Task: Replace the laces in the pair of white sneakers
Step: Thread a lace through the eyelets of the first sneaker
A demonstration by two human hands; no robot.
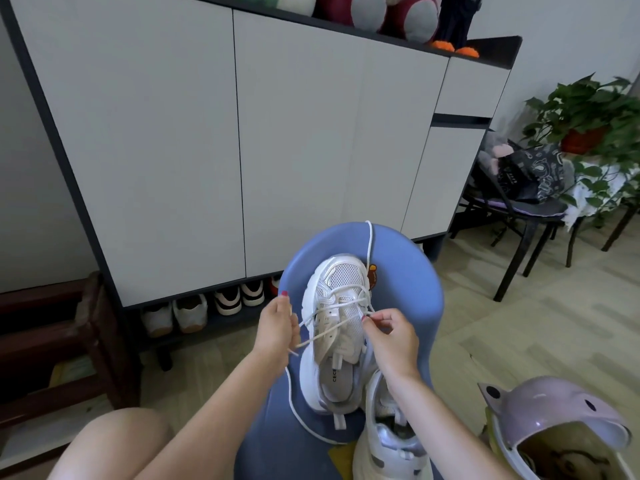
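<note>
A white sneaker (337,327) lies toe-away on a blue stool (408,292), between the person's two hands. The right hand (391,337) pinches the white lace (341,308) at the shoe's right eyelets. The left hand (277,325), just left of the shoe, holds the lace's other end with curled fingers. The second sneaker (391,441) sits under the right wrist, nearer the person.
</note>
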